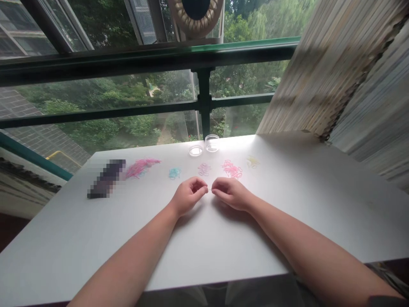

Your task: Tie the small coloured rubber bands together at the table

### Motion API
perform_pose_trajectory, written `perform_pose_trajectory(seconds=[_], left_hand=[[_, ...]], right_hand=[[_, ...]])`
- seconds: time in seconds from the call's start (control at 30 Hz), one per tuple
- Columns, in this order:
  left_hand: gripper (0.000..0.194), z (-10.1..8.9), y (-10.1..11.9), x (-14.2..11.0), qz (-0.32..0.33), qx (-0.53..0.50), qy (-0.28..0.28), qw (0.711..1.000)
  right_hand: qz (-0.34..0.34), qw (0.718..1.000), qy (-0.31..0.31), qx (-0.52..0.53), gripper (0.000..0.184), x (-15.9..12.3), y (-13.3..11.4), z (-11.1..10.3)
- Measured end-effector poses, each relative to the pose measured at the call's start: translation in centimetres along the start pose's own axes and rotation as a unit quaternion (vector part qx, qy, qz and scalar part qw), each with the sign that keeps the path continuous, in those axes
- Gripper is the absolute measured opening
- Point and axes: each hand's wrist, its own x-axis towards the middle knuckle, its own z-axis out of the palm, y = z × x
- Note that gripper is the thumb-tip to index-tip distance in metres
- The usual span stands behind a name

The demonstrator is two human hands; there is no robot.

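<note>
My left hand and my right hand meet above the middle of the table, fingertips pinched and a small gap between them. A thin pale rubber band seems to span that gap, held at both ends; it is too small to see well. Just beyond my hands lie piles of small rubber bands: a blue pile, a pale purple pile, a pink pile and a yellow pile. A larger mixed heap, mostly pink, is at the left.
A clear round dish and a shallow clear lid stand at the table's far edge. A blurred dark object lies at the left. Behind the white table are a green window rail, a fan and a striped curtain.
</note>
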Motion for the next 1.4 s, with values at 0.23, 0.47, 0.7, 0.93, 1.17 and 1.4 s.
perform_pose_trajectory(seconds=[0.23,0.47,0.7,0.93,1.17,1.4], left_hand=[[0.02,0.06,0.11,-0.12,0.009,0.028,-0.017,0.999],[0.019,0.11,0.56,-0.21,0.012,0.081,-0.026,0.996],[0.019,0.11,0.59,-0.24,0.011,0.08,-0.018,0.997],[0.019,0.13,0.56,-0.26,0.015,0.083,-0.016,0.996],[0.019,0.15,0.65,-0.28,0.016,0.089,-0.013,0.996],[0.018,0.21,0.73,-0.29,0.014,0.089,-0.01,0.996]], right_hand=[[0.004,1.0,0.005,0.007,0.008,-0.14,0.08,-0.02],[0.004,1.0,0.005,0.008,0.007,-0.15,0.07,-0.01],[0.003,1.0,0.002,0.005,0.008,-0.18,0.08,-0.02],[0.002,1.0,0.002,0.003,0.007,-0.17,0.05,-0.16],[-0.001,1.0,0.01,0.009,0.007,-0.11,0.1,-0.15],[-0.005,1.0,0.016,0.004,0.006,-0.08,0.08,-0.18]])
